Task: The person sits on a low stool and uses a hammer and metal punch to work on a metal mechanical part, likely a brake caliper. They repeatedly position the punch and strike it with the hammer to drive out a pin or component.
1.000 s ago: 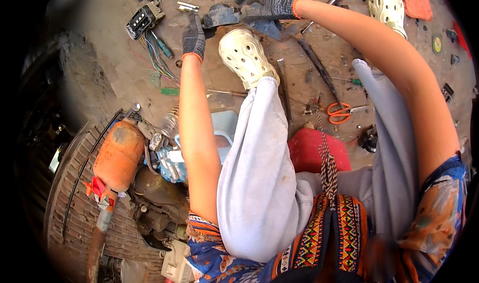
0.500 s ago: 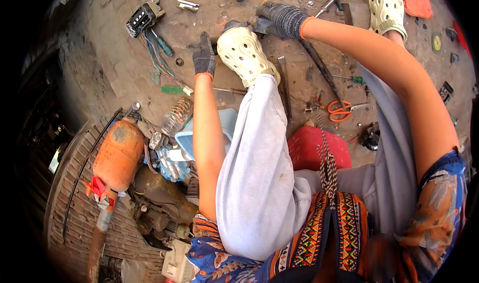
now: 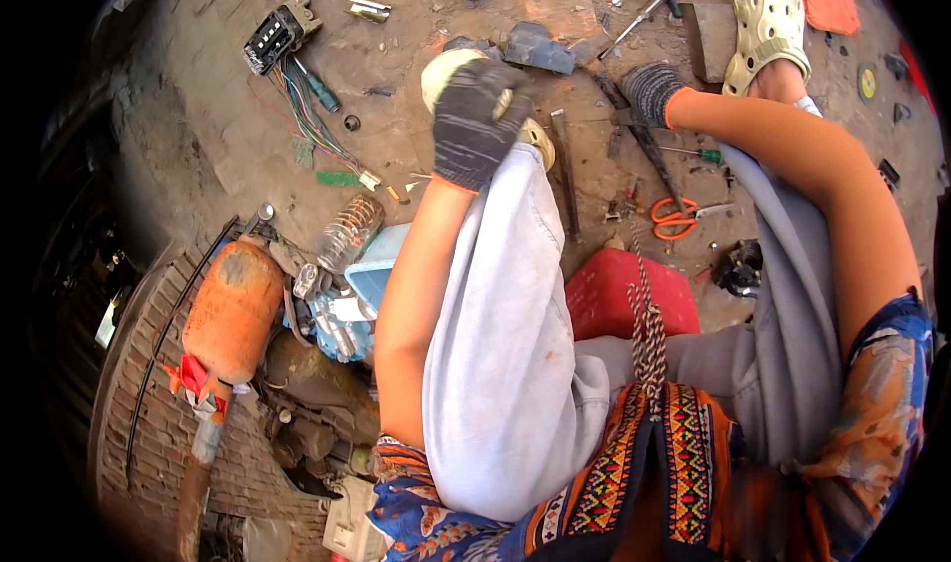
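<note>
My left hand (image 3: 479, 121), in a grey knit glove with an orange cuff, hovers over the cream clog (image 3: 448, 71) on my left foot. Its fingers are loosely bent and apart, with cream showing through the gap; a slight blur softens them. My right hand (image 3: 651, 94), gloved alike, is closed at the upper part of a long dark bar (image 3: 654, 156) that slants across the ground. Part of that grip is hidden. Beyond both hands lies a dark angular block (image 3: 540, 47), which neither touches. A flat metal bar (image 3: 566, 171) lies beside my left shin.
Orange-handled scissors (image 3: 674, 219), a green screwdriver (image 3: 709, 156) and a ratchet (image 3: 649, 12) lie on the ground. At left are a wired black unit (image 3: 277, 39), a spring (image 3: 354, 227) and an orange cylinder (image 3: 235, 309). A red container (image 3: 634, 295) stands between my legs.
My left hand has risen from beside the clog to over it. My right hand has left the dark block and moved right and nearer, to the long dark bar.
</note>
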### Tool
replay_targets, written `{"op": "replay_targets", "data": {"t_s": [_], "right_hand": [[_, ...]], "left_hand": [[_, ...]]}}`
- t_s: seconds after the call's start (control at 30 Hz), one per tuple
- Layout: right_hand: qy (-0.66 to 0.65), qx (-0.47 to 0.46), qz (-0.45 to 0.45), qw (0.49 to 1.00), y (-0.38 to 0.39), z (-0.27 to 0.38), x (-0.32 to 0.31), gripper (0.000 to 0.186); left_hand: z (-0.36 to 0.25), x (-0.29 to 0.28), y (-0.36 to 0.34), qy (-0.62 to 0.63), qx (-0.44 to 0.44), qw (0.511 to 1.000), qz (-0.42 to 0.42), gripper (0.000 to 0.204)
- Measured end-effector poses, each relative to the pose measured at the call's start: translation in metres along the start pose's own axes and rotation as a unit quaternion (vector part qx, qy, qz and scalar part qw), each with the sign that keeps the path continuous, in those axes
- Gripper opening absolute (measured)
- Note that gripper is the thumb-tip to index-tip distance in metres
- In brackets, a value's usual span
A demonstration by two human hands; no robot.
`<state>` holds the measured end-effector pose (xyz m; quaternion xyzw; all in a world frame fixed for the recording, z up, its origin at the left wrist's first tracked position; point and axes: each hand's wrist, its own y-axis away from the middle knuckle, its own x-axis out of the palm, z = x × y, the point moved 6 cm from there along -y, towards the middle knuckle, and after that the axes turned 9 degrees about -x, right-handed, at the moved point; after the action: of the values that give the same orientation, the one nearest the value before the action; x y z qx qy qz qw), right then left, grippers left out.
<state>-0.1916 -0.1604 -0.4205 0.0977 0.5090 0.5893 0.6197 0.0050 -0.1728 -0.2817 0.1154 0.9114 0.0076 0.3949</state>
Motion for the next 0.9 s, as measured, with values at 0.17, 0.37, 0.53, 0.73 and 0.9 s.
{"op": "replay_targets", "data": {"t_s": [0.17,0.37,0.53,0.73,0.9], "right_hand": [[0.013,0.032,0.058,0.998,-0.02,-0.003,0.024,0.041],[0.035,0.058,0.062,0.996,-0.001,-0.01,-0.003,0.042],[0.204,-0.018,0.065,0.977,-0.015,-0.049,-0.005,0.036],[0.106,0.025,-0.009,0.994,-0.012,-0.076,-0.032,0.029],[0.023,0.046,-0.109,0.993,-0.01,-0.078,-0.062,0.028]], "left_hand": [[-0.006,0.154,0.068,-0.181,0.207,0.814,0.511,0.017],[0.022,0.193,0.077,-0.274,0.247,0.76,0.535,0.021],[0.023,0.183,0.06,-0.243,0.192,0.804,0.507,0.021],[-0.001,0.14,0.012,-0.212,0.12,0.923,0.298,0.023],[0.008,0.093,-0.018,-0.272,0.014,0.96,-0.064,0.038]]}}
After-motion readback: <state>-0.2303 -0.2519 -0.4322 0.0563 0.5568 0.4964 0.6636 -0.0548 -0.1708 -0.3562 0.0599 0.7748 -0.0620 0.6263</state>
